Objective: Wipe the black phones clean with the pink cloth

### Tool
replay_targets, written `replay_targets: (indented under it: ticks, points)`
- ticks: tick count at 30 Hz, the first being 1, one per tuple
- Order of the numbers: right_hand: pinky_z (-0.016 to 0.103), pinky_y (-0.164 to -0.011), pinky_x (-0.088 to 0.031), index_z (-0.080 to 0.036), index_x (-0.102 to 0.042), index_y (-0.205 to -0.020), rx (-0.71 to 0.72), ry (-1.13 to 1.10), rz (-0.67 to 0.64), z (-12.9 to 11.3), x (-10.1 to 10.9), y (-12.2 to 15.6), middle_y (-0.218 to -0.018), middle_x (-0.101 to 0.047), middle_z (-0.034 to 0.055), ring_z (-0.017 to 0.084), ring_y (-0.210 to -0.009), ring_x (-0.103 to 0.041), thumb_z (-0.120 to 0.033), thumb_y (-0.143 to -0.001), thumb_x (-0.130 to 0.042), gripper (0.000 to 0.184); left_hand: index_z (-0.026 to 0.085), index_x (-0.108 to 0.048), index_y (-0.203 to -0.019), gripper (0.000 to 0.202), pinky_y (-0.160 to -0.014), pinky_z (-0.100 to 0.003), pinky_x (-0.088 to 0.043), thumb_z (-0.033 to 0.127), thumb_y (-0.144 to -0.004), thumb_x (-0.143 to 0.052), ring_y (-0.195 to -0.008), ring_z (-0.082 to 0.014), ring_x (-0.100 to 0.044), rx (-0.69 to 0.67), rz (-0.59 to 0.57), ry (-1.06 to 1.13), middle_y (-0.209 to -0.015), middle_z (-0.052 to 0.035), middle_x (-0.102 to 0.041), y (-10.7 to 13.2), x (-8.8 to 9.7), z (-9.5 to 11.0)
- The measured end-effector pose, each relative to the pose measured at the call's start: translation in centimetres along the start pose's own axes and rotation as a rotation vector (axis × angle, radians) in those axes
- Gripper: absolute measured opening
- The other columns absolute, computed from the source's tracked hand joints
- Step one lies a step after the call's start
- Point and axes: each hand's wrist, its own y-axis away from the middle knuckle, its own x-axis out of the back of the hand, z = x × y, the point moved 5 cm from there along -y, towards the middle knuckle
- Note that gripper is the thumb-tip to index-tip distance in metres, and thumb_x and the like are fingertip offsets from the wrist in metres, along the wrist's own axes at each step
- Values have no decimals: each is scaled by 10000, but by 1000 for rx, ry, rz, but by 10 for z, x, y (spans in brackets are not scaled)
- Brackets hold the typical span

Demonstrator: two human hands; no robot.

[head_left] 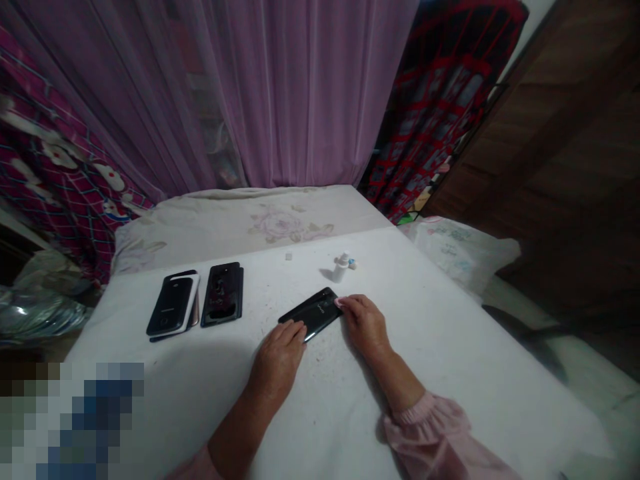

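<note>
Head view: between left and right edges of the table [450,360], a dark phone [317,315] is touched by the left hand [279,353], whose grip cannot be told; a pinkish pad [341,302] is pinched at its edge by the right hand [366,325].

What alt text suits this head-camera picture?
A black smartphone lies on a white surface, the left hand on its near end and the right hand pinching a small pale pad at its far end. Phone stacks lie to the left; a white bottle stands beyond.
</note>
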Motion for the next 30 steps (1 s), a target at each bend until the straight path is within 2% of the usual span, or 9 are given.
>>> replay_targets:
  ticks: [2,7,9,11,16,20,23,30]
  points:
    - [309,-709,-519,-203,-733,-960,12,11,-1,-9,-1,2,-903,-698,79,204,-810,-644,-215,-936,-514,221,165,-659,-1191,296,-967,-431,-552,167,-953,-482,-1126,-248,-634,-3,-3,0,-1191,-88,-702,0,0,0]
    - [302,-744,-512,-213,-713,-999,238,-97,-122,-60,-16,16,-925,-690,80,190,-842,-624,-140,-907,-538,211,146,-658,-1188,295,-963,-441,-555,173,-955,-478,-1106,-258,-646,-6,6,-25,-1177,-92,-708,1,0,-1]
    - [304,-740,-513,-213,-709,-1003,256,-127,-140,-66,-19,17,-926,-688,81,189,-843,-621,-134,-906,-536,214,148,-651,-1200,303,-971,-445,-550,171,-955,-475,-1109,-257,-645,-5,2,-24,-1181,-91,-706,1,0,-2]
    - [310,-752,-516,-213,-712,-998,214,-125,-128,-59,-18,14,-923,-691,80,192,-850,-624,-143,-912,-531,213,154,-648,-1206,309,-973,-442,-549,162,-953,-471,-1122,-253,-639,-9,-6,-18,-1192,-89,-702,2,-1,-2]
    - [312,-760,-523,-206,-722,-975,55,0,-46,-21,-3,7,-928,-701,78,203,-851,-641,-174,-919,-524,208,149,-650,-1201,309,-967,-441,-554,141,-945,-476,-1132,-254,-636,-8,-7,-16,-1207,-90,-697,4,-2,-3]
    - [287,-750,-528,-207,-716,-985,24,2,-48,-16,0,10,-974,-698,74,189,-853,-654,-184,-929,-499,225,179,-647,-1208,324,-980,-445,-549,138,-958,-445,-1147,-244,-633,-14,-5,-18,-1219,-76,-693,7,-2,-4]
    - [276,-741,-533,-214,-717,-970,12,-17,-58,-18,-7,4,-982,-697,69,184,-849,-665,-199,-935,-496,224,181,-639,-1221,335,-990,-442,-543,125,-959,-439,-1167,-244,-625,-31,-18,-31,-1237,-73,-685,8,-2,-3]
    - [270,-760,-537,-233,-722,-940,-10,-51,-105,-17,-33,-34,-969,-704,41,178,-862,-678,-196,-924,-508,218,145,-649,-1192,318,-966,-454,-557,110,-955,-440,-1141,-263,-642,-49,-11,-71,-1216,-86,-696,7,-2,0]
